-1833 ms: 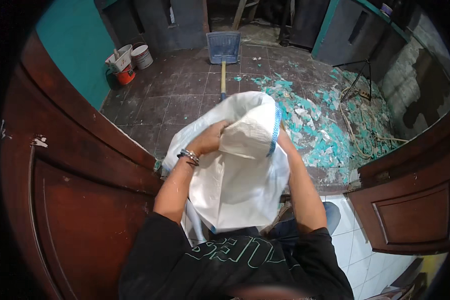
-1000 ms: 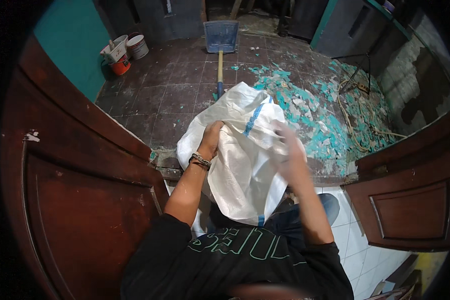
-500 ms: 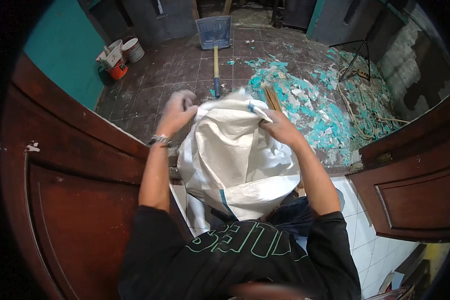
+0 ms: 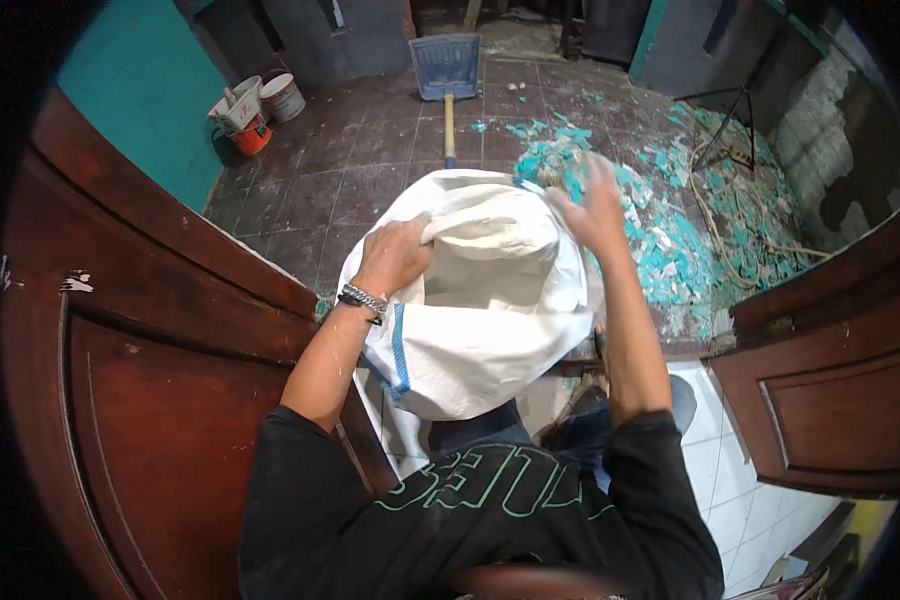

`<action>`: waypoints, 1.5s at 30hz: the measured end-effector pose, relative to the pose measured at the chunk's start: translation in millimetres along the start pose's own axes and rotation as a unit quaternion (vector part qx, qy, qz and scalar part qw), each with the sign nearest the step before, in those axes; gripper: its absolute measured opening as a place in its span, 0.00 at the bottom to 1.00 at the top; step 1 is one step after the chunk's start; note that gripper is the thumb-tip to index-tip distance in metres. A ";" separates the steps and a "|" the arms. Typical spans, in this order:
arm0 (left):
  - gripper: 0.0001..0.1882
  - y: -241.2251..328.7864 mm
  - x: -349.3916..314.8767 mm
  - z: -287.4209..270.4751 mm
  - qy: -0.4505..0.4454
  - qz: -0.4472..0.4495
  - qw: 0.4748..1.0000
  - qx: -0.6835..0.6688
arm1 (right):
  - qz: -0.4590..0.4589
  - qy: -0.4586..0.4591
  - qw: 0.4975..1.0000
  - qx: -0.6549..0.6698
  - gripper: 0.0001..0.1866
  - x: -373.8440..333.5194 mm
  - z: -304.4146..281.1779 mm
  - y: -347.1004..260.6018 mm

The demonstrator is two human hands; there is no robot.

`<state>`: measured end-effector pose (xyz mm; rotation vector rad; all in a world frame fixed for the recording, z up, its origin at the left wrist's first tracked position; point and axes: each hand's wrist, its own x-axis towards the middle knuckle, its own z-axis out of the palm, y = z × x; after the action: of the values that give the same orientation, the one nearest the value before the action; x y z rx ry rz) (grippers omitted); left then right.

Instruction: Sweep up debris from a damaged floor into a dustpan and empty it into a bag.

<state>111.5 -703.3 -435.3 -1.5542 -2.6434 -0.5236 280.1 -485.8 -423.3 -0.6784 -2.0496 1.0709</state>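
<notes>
A white woven sack (image 4: 470, 350) with blue stitched trim stands in front of me, its wide mouth facing up. My left hand (image 4: 397, 257) is closed on a fold of the sack's cloth at the left of the mouth. At the right rim, my right hand (image 4: 598, 212) is raised with its thumb and fingers apart, slightly blurred, holding nothing that I can see. The sack's bottom is hidden. Just beyond the rim lies a long-handled blue dustpan (image 4: 445, 72), its pale handle (image 4: 449, 125) running toward the sack.
Turquoise and white paint flakes (image 4: 660, 240) cover the tiled floor at the right, with a cable (image 4: 715, 235) and a tripod (image 4: 740, 125) among them. Buckets (image 4: 283, 97) stand at the far left. Brown wooden door panels (image 4: 190, 430) flank me on both sides.
My left hand has come down onto the sack and grips its cloth. My right hand has let go of the rim and moved up and right. The sack's mouth is wider and rounder.
</notes>
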 end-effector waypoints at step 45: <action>0.07 12.5 95.8 -28.6 0.138 0.124 0.982 0.040 | -0.165 -0.361 0.901 -0.174 0.18 -26.1 4.6 -43.7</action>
<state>70.2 -625.6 -386.4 -1.6219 -2.2038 -0.5623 287.1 -529.2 -397.3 -0.0554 -2.9103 0.8215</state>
